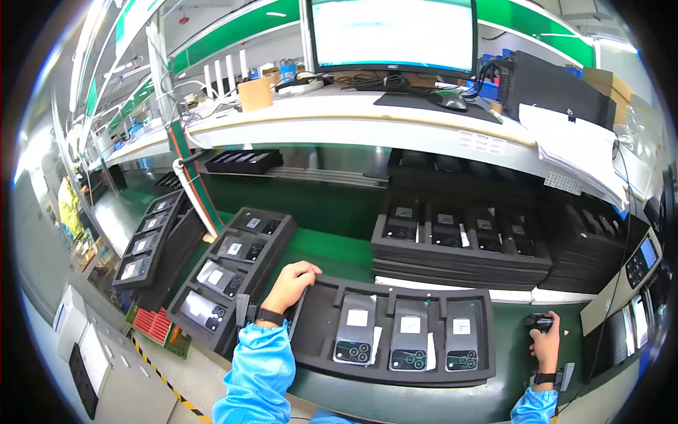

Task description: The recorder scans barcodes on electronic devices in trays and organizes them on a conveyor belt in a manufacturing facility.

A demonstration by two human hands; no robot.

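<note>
A black foam tray (395, 377) lies in front of me. Three dark phones sit in its right-hand slots, camera ends toward me: the left phone (355, 327), the middle phone (409, 332) and the right phone (461, 333). The leftmost slot (316, 318) holds no phone. At the tray's upper left corner is my left hand (291, 285), fingers curled together; what they grip is hidden beneath the hand. To the right of the tray, my right hand (545, 345) is closed around a small black rounded device (539, 323), of a kind I cannot make out.
More phone trays (236, 261) stand on the left. Stacked foam trays (459, 265) rise behind my tray. Above runs a shelf (339, 119) with a monitor (395, 35), a mouse (450, 100) and hanging papers (575, 145). A panelled machine (639, 275) borders the right.
</note>
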